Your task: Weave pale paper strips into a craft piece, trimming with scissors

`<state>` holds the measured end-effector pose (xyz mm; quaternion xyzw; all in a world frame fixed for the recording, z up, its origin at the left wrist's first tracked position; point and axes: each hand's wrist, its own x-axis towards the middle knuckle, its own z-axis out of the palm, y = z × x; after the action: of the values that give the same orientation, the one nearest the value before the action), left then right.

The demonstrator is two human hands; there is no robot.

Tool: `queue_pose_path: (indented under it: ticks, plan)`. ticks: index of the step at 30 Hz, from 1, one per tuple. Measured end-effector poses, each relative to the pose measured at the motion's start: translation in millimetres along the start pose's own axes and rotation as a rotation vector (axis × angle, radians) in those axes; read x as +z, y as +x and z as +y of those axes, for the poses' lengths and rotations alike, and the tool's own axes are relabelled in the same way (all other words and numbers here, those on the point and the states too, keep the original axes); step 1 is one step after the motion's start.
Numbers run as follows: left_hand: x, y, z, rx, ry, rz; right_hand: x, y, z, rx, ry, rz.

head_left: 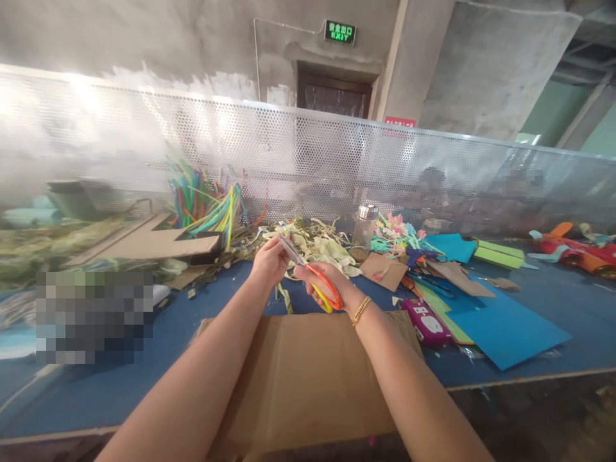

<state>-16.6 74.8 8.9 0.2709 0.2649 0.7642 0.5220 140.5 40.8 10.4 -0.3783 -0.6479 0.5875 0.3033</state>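
My right hand (331, 277) is closed round the red and yellow handles of a pair of scissors (292, 251), whose metal blades point up and to the left. Close to the blade tips, my left hand (270, 262) has its fingers pinched together. Whatever lies between those fingers is too small to make out. Just beyond both hands spreads a heap of pale green dried leaf strips (332, 255), one strip hanging toward the blue table. Beneath my forearms lies a brown cardboard sheet (308, 378).
A bundle of coloured pipe cleaners (212, 205) stands at the back left by a cut cardboard piece (144, 247). Right of the hands are a glass bottle (364, 231), blue paper (510, 327), a purple case (426, 322) and a red toy car (572, 247). A perforated metal screen (327, 160) runs behind.
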Motion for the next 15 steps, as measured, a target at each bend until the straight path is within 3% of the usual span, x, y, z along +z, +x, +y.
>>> queue_pose_path:
  ticks: [15]
  plan:
    - [3.5,-3.2,-3.5,-0.054,0.030,-0.026,-1.4,-2.3,-1.8,0.000,-0.040,0.034]
